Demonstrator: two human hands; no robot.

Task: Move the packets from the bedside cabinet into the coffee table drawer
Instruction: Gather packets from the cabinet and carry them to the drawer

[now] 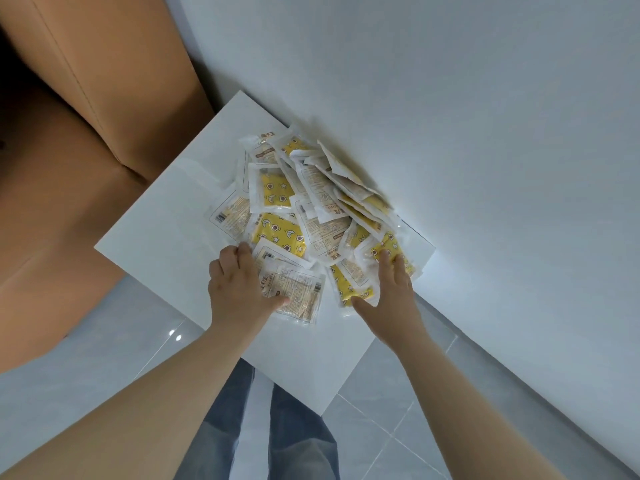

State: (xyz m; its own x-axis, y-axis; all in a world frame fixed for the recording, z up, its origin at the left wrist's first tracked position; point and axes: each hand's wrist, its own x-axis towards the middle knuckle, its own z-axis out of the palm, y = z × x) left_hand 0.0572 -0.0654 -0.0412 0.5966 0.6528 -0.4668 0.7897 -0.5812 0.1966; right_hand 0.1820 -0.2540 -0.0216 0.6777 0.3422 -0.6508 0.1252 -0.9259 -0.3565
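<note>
Gathering looks to be only beginning; the packets [304, 209] lie in a loose heap on the white top of the bedside cabinet [152, 237], filling the middle of the frame and leaning against the pale wall [450, 98] toward the upper right; none appears to have left the cabinet, as far as this view shows, and the coffee table drawer is nowhere in the picture, so the whole carry seems left to do.

At the lower left edge of the heap the left hand [239, 289] is curled, thumb lying across a printed packet [298, 292] and fingers tucked at the pile's rim, apparently pinching that packet and its neighbours; whether it grips or merely presses them I cannot tell. At the lower right of the heap the right hand [391, 289] lies spread and flat, fingertips on a yellow packet [389, 249], thumb stretched toward the centre, as if sweeping the pile inward.

A brown headboard or bed [86, 133] fills the upper left; grey floor tiles [381, 427] and jeans [277, 427] show along the bottom.
</note>
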